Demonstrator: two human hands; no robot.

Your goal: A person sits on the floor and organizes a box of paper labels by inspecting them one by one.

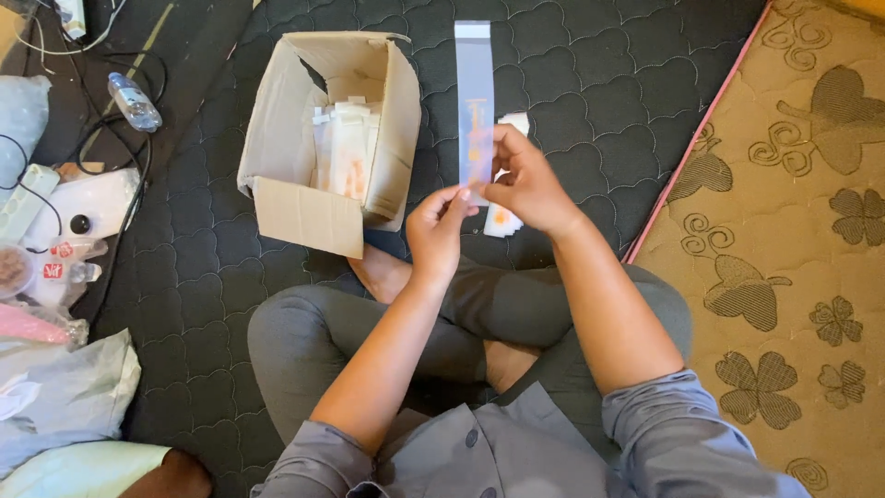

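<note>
Both hands held one long clear sleeve (475,101) upright at frame centre, running toward 12 o'clock. Left hand (436,231) pinched the sleeve's bottom edge between thumb and fingers (454,196). Right hand (527,184) pinched the same lower end from the 3 o'clock side, fingers pressed together on it. Sleeve had a white band at its top end and an orange print low down; top end hung free, touching nothing.

Box (323,138) sat at 10 o'clock from the hands, near but apart. Flaps stood open, the front flap folded out toward the person, its right wall just beside the sleeve's left edge. A packed row of similar sleeves (346,148) stood on end inside. A small pile (505,219) of them lay on the mat (572,83) under the right hand, partly hidden.

Open room: bare quilted mat at 12 to 2 o'clock, out to the pink edge strip (701,129) running diagonally. Beyond it, patterned rug (793,212) at 3 o'clock.

Crowded side at 9 o'clock: bottle (134,101), cables (111,138), white packets (74,212), pillows (64,397) along the left frame edge. Crossed legs (304,341) closed off 6 o'clock.
</note>
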